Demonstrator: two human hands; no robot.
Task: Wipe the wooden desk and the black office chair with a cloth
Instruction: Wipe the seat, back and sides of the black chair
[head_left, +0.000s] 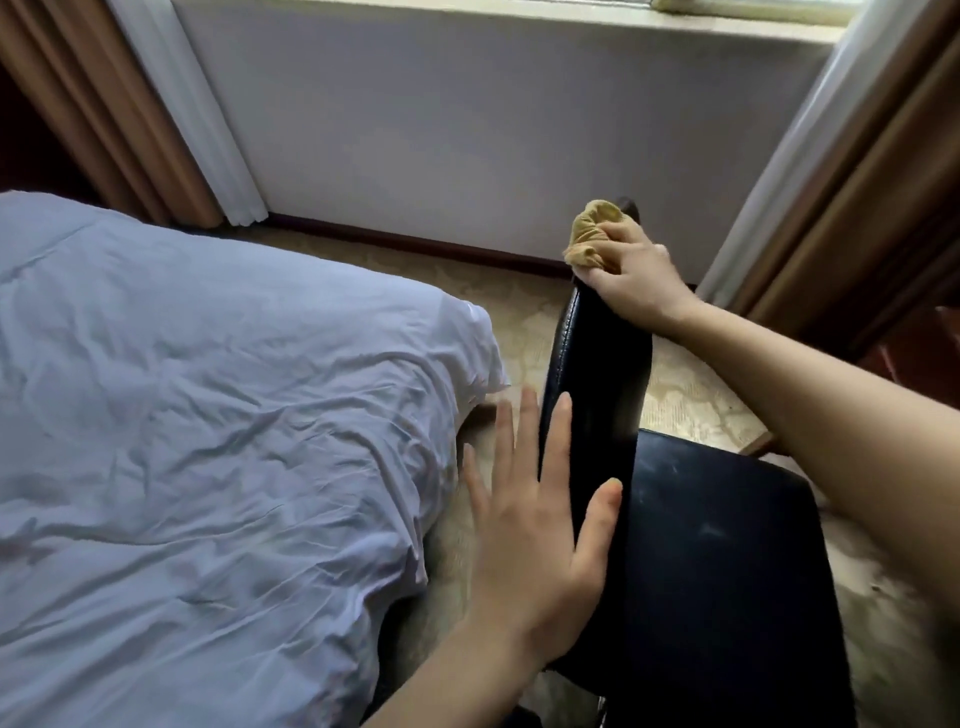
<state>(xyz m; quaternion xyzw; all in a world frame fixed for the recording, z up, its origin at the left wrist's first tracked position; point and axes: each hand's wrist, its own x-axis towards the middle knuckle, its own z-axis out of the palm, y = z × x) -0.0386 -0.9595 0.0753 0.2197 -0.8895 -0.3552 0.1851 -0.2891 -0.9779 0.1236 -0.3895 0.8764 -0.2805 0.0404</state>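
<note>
Carpet (685, 395) underfoot; right hand (634, 275) grips the cloth (592, 234) atop the black office chair (597, 374), flat left hand (535, 540) bracing. Hard strokes could swivel it.

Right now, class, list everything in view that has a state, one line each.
cloth: bunched, pressed on the backrest's top edge.
right hand: grips the cloth.
left hand: fingers straight, against the backrest.
chair seat: streaked with pale marks.
bed sheet: wrinkled.
curtains: drawn aside.
</note>
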